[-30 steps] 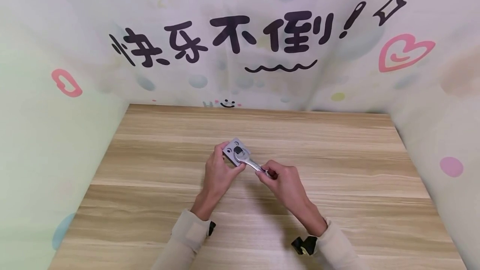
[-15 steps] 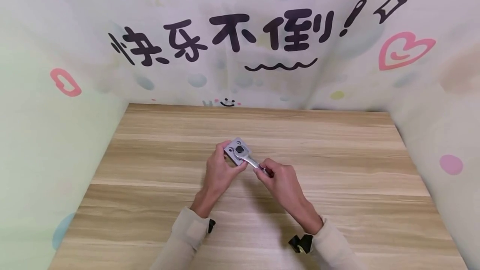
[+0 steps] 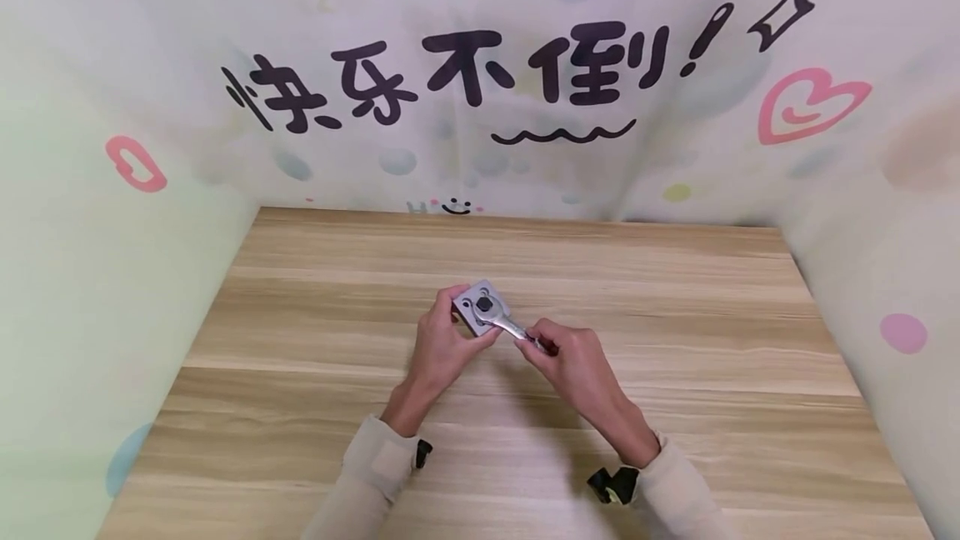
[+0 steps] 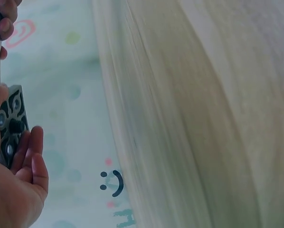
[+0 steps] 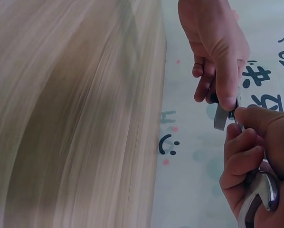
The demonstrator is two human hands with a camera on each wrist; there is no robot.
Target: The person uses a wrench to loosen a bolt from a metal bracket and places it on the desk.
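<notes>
My left hand [image 3: 441, 348] holds a small grey metal plate [image 3: 474, 292] by its edges, thumb at the near side and fingers at the far left. Round holes show in its face, and a black bolt head [image 3: 483, 304] stands up from it. A silver wrench [image 3: 510, 327] has its ring end around that bolt head. My right hand [image 3: 576, 363] grips the wrench's shank, fingers curled. In the right wrist view, the wrench's open-ended head [image 5: 264, 184] sticks out below the palm. The plate's underside [image 4: 19, 95] shows dark hollows and a black bolt end in the left wrist view.
Both hands are above a wood-grain table [image 3: 300, 315]. A pale printed backdrop [image 3: 390, 173] with black lettering rises along its back edge and sides. Black straps [image 3: 615, 486] sit at the cuffs of the beige sleeves.
Both hands, the plate and the wrench have shifted slightly to the right. The plate's face has tilted a little, so the bolt head now shows more from above. Both holds are unchanged.
</notes>
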